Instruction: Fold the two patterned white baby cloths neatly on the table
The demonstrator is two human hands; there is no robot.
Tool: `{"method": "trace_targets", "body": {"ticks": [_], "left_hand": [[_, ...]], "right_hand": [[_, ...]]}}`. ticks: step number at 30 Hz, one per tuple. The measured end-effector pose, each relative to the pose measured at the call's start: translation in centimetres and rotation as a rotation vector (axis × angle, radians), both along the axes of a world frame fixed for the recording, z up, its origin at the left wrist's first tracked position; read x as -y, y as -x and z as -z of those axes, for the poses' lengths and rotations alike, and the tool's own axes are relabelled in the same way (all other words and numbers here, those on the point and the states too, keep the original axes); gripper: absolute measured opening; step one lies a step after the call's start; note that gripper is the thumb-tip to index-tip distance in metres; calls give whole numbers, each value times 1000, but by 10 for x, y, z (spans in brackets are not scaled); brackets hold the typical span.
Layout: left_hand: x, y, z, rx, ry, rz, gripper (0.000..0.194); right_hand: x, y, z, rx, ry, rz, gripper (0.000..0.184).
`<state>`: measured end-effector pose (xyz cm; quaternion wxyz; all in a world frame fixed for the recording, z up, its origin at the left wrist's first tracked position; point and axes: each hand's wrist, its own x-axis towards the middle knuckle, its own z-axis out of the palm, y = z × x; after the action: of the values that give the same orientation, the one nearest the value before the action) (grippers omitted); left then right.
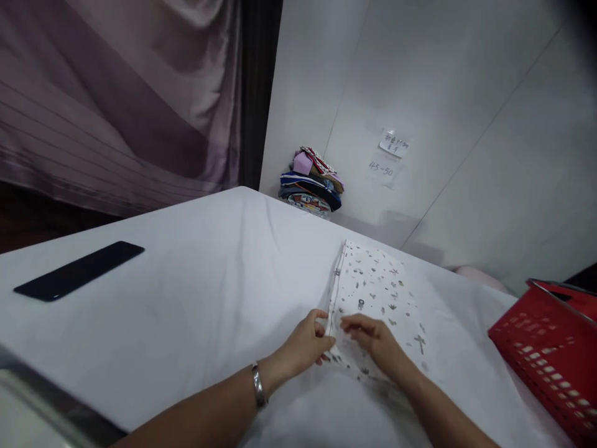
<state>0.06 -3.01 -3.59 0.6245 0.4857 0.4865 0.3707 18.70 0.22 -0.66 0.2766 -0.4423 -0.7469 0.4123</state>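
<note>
A folded white cloth [377, 283] with a small grey-green print of leaves and shapes lies on the white-covered table [186, 336]. My left hand [308, 341], with a silver bracelet [259, 386] at the wrist, pinches the near part of the cloth's left edge between thumb and fingers. Over the near end of the cloth is my right hand [373, 339], its fingers loosely bent and apart, fingertips close to the same edge. Whether those fingertips touch the cloth I cannot tell. The right thumb is mostly hidden.
A black phone-like slab [81, 270] lies on the left. Folded clothes [311, 180] are stacked by the wall at the table's far edge. A red plastic basket [536, 336] stands at the right. Paper notes [389, 155] hang on the wall, and a purplish curtain [140, 93] hangs behind.
</note>
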Motion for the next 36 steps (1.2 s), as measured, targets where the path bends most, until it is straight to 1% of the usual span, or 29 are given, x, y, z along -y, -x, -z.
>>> {"method": "trace_targets", "body": {"ticks": [2,4,7,10,13,17,19,21,24,28,32,36], "left_hand": [[0,-1,-1,-19,13,-5,49],[1,-1,-3,-29,31,-6,48],[1,0,-5,-22,50,-2,45],[0,2,-5,-17,89,6,43],[-3,4,-2,-67,125,12,44],[-4,6,5,-121,112,34,44],[-4,7,7,-117,117,40,42],[-4,8,9,-112,112,52,37],[-5,9,10,-113,93,73,26],[-6,8,10,-103,91,70,24],[-5,8,5,-124,97,68,23],[-5,8,0,-161,88,66,21]], "right_hand": [[-36,-6,-4,115,-80,81,22],[-73,-6,-3,283,-140,127,29],[-115,2,2,431,-172,101,34],[-137,10,4,549,-217,18,34],[-146,12,2,665,-277,-89,32],[-153,10,-3,768,-314,-209,33],[-155,9,-3,795,-325,-256,29],[-157,9,-5,810,-337,-290,22],[-160,9,-10,811,-359,-301,17],[-164,14,-13,809,-400,-275,17],[-168,20,-6,823,-405,-306,18],[-174,20,2,826,-409,-344,26]]}}
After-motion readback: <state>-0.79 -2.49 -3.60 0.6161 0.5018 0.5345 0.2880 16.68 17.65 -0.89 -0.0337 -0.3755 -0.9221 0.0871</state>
